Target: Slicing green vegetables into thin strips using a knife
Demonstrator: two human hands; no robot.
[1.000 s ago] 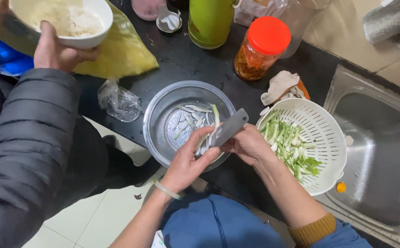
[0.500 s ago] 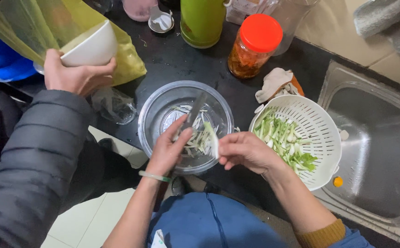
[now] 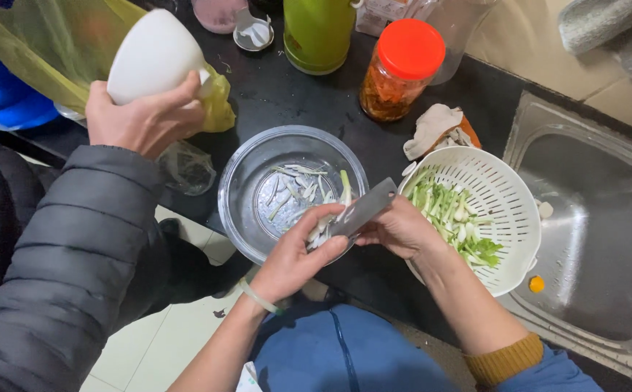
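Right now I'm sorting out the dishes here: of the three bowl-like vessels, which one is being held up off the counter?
The plain white bowl, tipped in another person's hand at upper left. The clear glass bowl and the white plastic colander both rest on the black counter.

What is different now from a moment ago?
The other person's hand has tipped the white bowl from upright, food showing, to mouth-down over the yellow plastic bag. The left hand and right hand keep holding sliced greens and the grey knife blade over the clear glass bowl. The white plastic colander, red-lidded jar and steel sink stayed put.
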